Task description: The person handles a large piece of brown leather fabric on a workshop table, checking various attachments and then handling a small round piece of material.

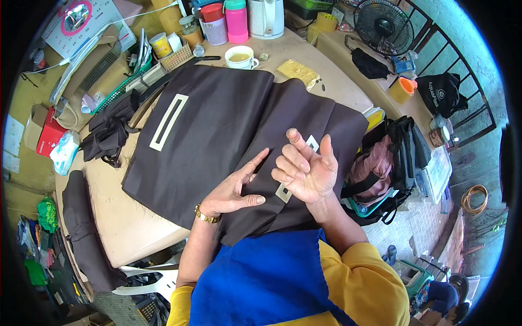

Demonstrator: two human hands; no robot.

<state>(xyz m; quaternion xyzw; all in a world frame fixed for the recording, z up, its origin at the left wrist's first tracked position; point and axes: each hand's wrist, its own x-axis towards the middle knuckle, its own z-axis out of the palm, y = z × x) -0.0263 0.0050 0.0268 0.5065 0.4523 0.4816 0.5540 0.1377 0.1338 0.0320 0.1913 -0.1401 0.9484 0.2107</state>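
A large dark brown sheet of fabric (204,119) lies over the table, its right part folded or ridged and its near edge reaching my lap. On its left half sits a narrow cream rectangular frame (156,142). A second pale strip or frame (283,194) shows on the right part, mostly hidden behind my right hand. My left hand (236,190), a gold watch or bracelet at the wrist, rests open on the fabric with fingers stretched and thumb apart. My right hand (307,168) is raised over the cloth, palm turned up, thumb and forefinger spread, other fingers loosely bent, nothing in it.
A white cup (240,57) of pale liquid and a yellow packet (298,73) stand beyond the fabric. A dark fabric roll (87,233) lies at the left table edge. Bags (389,157) crowd the right side. A black fan (384,26) stands far right.
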